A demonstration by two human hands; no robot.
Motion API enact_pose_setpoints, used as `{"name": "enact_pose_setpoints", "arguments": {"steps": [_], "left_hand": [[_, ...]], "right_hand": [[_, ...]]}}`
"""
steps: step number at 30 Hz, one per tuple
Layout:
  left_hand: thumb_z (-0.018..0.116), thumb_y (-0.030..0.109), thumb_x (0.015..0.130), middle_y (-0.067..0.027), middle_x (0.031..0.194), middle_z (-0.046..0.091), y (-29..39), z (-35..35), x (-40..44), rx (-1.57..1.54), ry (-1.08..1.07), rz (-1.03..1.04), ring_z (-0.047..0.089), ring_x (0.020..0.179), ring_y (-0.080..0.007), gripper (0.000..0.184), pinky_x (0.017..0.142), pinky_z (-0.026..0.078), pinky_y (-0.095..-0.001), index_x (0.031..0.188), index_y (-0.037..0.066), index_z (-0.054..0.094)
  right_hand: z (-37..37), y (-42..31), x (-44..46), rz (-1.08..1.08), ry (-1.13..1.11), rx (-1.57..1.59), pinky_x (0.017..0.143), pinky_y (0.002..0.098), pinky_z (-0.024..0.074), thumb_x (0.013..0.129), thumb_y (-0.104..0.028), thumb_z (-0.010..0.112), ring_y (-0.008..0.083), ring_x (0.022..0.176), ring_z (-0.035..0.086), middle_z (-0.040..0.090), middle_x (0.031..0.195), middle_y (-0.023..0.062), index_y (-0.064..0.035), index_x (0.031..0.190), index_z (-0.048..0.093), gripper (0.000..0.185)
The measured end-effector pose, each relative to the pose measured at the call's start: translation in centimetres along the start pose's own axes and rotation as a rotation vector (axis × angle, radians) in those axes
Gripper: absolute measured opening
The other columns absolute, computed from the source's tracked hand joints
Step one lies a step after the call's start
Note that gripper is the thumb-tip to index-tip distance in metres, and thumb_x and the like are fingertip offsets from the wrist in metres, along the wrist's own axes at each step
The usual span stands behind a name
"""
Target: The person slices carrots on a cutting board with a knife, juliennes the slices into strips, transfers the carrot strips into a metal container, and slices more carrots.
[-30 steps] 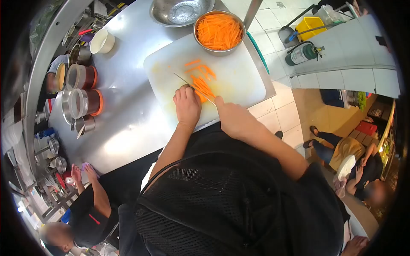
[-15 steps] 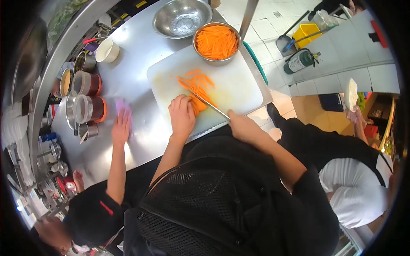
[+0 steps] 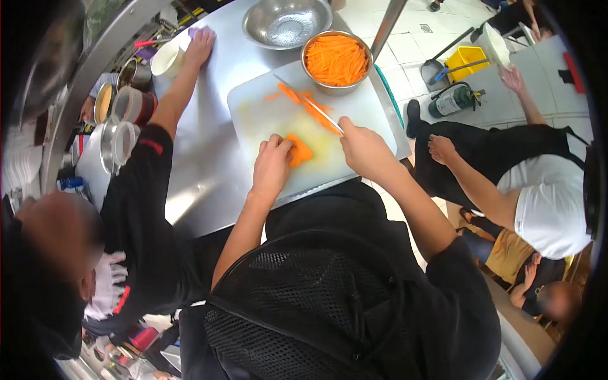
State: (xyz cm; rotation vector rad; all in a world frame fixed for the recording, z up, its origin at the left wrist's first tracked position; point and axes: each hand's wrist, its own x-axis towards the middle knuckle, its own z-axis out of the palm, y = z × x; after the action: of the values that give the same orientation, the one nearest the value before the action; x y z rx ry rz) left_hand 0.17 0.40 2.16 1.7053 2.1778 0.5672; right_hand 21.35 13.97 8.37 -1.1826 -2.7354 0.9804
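Observation:
On the white cutting board (image 3: 253,117), my left hand (image 3: 272,164) curls its fingers over orange carrot slices (image 3: 301,153), which lie flat in a small stack. My right hand (image 3: 366,145) grips the handle of a knife (image 3: 324,114). Its blade slants away to the upper left, up against a small heap of cut carrot strips (image 3: 320,118). The knife is apart from the slices under my left hand. At the board's far corner stands a metal bowl (image 3: 335,88) heaped with carrot strips (image 3: 335,58).
Behind is an empty metal bowl (image 3: 288,25). At left, a co-worker's hand (image 3: 201,45) presses a purple cloth beside a white tub (image 3: 167,60); sauce containers (image 3: 130,104) line the shelf side. At right, another person carries a white plate (image 3: 495,44) near a fire extinguisher (image 3: 453,100).
The knife has moved away from the carrot slices and pushed the cut strips toward the bowl. The co-worker's hand and cloth at left slid farther up the counter. The person at right moved forward.

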Motion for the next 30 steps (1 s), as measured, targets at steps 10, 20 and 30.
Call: {"name": "enact_pose_setpoints", "arguments": {"steps": [10,20,30], "left_hand": [[0.068,0.002,0.088,-0.0129,0.111,0.064,0.7,-0.2,0.3,0.010,0.000,-0.032,0.062,0.103,-0.0370,0.029,0.094,0.053,-0.0466,0.115,0.007,0.074],[0.068,0.003,0.088,-0.0115,0.111,0.065,0.6,-0.1,0.4,0.031,-0.020,-0.023,0.062,0.102,-0.0371,0.028,0.092,0.054,-0.0457,0.114,0.008,0.075],[0.068,0.002,0.087,-0.0115,0.112,0.063,0.8,0.0,0.0,0.011,-0.006,-0.043,0.060,0.102,-0.0368,0.028,0.092,0.053,-0.0452,0.114,0.008,0.074]], "right_hand": [[3.6,1.9,-4.2,0.021,0.003,0.159,0.076,0.0627,0.0507,0.105,-0.011,0.053,0.0558,0.085,0.064,0.068,0.090,0.0316,-0.0022,0.114,0.046,0.014],[2.4,4.8,7.2,-0.015,0.489,1.207,0.053,0.0256,0.0459,0.112,-0.018,0.053,0.0088,0.056,0.056,0.061,0.076,0.0035,-0.0021,0.120,0.054,0.018],[5.8,6.3,-3.0,0.243,0.071,0.886,0.046,0.0298,0.0412,0.111,-0.020,0.055,0.0119,0.048,0.051,0.056,0.064,0.0029,-0.0057,0.098,0.050,0.020]]}}
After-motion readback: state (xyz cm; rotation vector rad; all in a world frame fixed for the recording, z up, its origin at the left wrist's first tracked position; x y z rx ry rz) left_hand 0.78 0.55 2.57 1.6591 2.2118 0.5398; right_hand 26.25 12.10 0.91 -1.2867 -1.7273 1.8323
